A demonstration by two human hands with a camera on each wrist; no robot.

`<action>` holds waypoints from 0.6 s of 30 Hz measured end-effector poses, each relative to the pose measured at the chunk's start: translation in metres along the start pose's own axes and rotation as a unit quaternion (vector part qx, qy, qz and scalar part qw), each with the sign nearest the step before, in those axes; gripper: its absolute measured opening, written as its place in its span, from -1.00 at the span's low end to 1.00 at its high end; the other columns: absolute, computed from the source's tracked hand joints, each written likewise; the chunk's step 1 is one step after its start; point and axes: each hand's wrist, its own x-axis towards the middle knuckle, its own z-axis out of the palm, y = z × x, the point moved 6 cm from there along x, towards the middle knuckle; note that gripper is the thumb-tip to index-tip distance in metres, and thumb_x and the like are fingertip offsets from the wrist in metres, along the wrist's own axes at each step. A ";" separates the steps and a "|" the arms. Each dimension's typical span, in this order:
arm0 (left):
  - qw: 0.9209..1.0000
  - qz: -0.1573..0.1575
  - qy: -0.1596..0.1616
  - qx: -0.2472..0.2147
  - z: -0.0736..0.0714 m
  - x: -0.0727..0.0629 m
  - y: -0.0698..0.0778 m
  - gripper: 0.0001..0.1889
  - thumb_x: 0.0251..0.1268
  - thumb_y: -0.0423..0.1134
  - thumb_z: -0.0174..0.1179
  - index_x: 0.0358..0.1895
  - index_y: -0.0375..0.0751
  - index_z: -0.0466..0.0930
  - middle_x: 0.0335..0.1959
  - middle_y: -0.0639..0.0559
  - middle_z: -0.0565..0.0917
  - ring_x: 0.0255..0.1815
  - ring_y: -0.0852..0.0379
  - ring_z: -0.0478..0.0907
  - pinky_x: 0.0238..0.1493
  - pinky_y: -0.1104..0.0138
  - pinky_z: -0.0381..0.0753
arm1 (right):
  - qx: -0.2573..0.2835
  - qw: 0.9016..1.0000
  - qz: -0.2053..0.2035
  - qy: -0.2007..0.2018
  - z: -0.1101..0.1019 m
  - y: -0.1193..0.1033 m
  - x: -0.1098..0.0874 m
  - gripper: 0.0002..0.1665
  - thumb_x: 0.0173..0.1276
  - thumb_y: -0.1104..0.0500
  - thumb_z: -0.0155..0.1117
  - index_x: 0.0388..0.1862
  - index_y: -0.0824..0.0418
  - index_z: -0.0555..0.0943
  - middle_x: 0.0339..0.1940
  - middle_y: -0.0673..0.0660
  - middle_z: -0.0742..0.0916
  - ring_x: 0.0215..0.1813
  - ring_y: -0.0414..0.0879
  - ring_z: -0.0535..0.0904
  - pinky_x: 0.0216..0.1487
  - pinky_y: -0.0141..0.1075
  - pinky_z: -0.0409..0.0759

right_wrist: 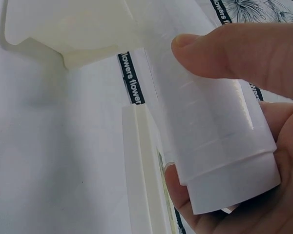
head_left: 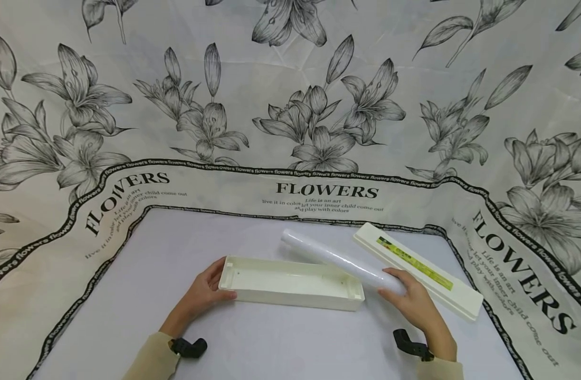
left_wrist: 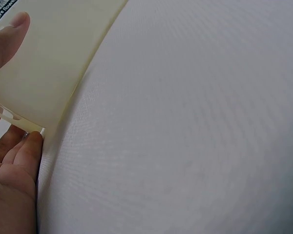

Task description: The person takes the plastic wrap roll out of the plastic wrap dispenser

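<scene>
An open, long cream-white plastic box (head_left: 295, 299) stands on the table, its inside bare. My left hand (head_left: 209, 287) grips the box's left end, thumb at the front corner. In the left wrist view the thumb (left_wrist: 10, 41) lies against the box wall (left_wrist: 53, 53), with fingertips at its end edge. My right hand (head_left: 413, 303) holds a roll of cling film (head_left: 330, 257) near its right end, the roll slanting above the box's back right corner. Up close, the thumb presses the film roll (right_wrist: 205, 117), and a core end (right_wrist: 234, 185) sticks out past the film.
Behind my right hand lies a long white lid (head_left: 366, 235) with a yellow-green label (head_left: 413, 264), slanting toward the right table edge. A white cloth (head_left: 290, 348) covers the table, and a flower-printed cloth (head_left: 233, 184) with a black border surrounds it.
</scene>
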 end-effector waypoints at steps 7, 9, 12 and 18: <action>1.000 0.002 0.006 0.005 -0.001 0.000 0.001 0.12 0.08 -0.29 0.58 0.65 -0.23 0.02 0.65 -0.24 0.14 0.66 -0.22 0.07 0.32 0.64 0.35 | 0.008 1.000 -0.013 0.009 -0.003 -0.001 0.002 -0.31 0.33 0.09 0.51 0.36 0.30 0.52 0.40 0.47 0.54 0.29 0.36 0.53 0.15 0.20 0.56; 1.000 0.002 0.006 0.005 -0.001 0.001 0.001 0.12 0.07 -0.29 0.58 0.65 -0.23 0.02 0.65 -0.25 0.15 0.66 -0.22 0.08 0.32 0.65 0.35 | 0.008 1.000 -0.012 0.009 -0.003 -0.001 0.002 -0.31 0.33 0.09 0.51 0.36 0.30 0.52 0.40 0.48 0.54 0.29 0.36 0.53 0.15 0.20 0.56; 1.000 0.000 0.006 0.004 -0.001 0.001 0.000 0.12 0.07 -0.29 0.58 0.65 -0.23 0.03 0.65 -0.25 0.15 0.66 -0.23 0.08 0.31 0.65 0.35 | 0.010 1.000 -0.004 0.005 -0.003 0.000 0.003 -0.31 0.34 0.08 0.50 0.37 0.29 0.51 0.41 0.47 0.53 0.30 0.35 0.52 0.16 0.20 0.56; 1.000 -0.002 0.006 0.002 0.000 0.000 -0.001 0.11 0.06 -0.28 0.59 0.65 -0.21 0.05 0.65 -0.24 0.16 0.66 -0.22 0.09 0.33 0.63 0.36 | 0.012 1.000 0.007 0.001 -0.002 0.002 0.003 -0.30 0.34 0.03 0.49 0.37 0.28 0.51 0.42 0.47 0.52 0.33 0.37 0.50 0.20 0.21 0.54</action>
